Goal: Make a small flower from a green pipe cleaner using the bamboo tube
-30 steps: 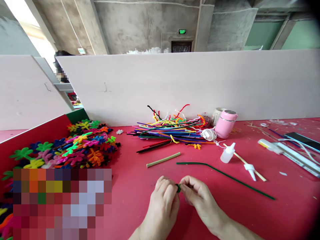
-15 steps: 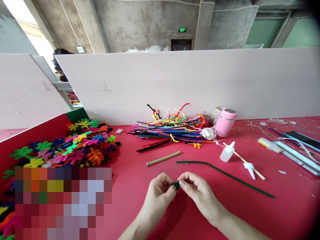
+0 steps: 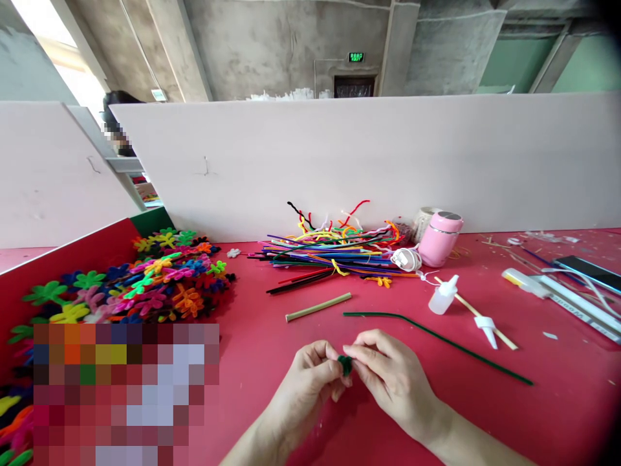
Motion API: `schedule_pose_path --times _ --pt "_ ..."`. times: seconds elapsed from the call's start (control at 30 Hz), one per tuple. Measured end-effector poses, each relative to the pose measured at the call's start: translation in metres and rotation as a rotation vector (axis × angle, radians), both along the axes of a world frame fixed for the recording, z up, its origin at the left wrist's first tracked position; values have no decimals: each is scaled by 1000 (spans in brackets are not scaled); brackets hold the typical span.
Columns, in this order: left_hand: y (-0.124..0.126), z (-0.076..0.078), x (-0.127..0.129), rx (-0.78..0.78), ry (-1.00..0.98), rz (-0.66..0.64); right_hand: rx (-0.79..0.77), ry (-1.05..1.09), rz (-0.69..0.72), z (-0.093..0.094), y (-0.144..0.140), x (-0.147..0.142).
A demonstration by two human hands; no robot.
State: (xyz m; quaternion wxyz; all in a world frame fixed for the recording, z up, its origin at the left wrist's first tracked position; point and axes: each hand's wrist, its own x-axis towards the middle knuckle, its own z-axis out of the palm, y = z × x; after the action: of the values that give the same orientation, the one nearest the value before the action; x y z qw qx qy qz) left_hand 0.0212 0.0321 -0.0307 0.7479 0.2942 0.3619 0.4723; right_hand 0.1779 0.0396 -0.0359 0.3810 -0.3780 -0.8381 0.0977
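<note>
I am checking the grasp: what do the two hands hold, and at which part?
Both the left hand and the right hand pinch a small green pipe-cleaner piece between fingertips, one from each side.

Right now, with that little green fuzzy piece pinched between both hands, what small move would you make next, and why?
Probably another small twist of the green piece, to tighten it. The left hand and right hand both pinch it at their fingertips above the red table, and it already looks curled into a small bundle. How finished it is cannot be told.

A small dark green pipe-cleaner coil (image 3: 345,364), pinched just above the red table (image 3: 272,349)
</note>
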Motion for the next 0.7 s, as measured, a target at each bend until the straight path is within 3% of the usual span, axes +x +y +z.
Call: schedule_pose_path --times 0.23,0.47,0.7 --pt "-1 2 3 72 74 1 -34 25 21 0 -2 -1" --pt "-4 7 5 254 439 93 -266 171 60 3 -4 -4" --pt "-6 0 4 496 777 156 -371 291 71 3 -5 -7"
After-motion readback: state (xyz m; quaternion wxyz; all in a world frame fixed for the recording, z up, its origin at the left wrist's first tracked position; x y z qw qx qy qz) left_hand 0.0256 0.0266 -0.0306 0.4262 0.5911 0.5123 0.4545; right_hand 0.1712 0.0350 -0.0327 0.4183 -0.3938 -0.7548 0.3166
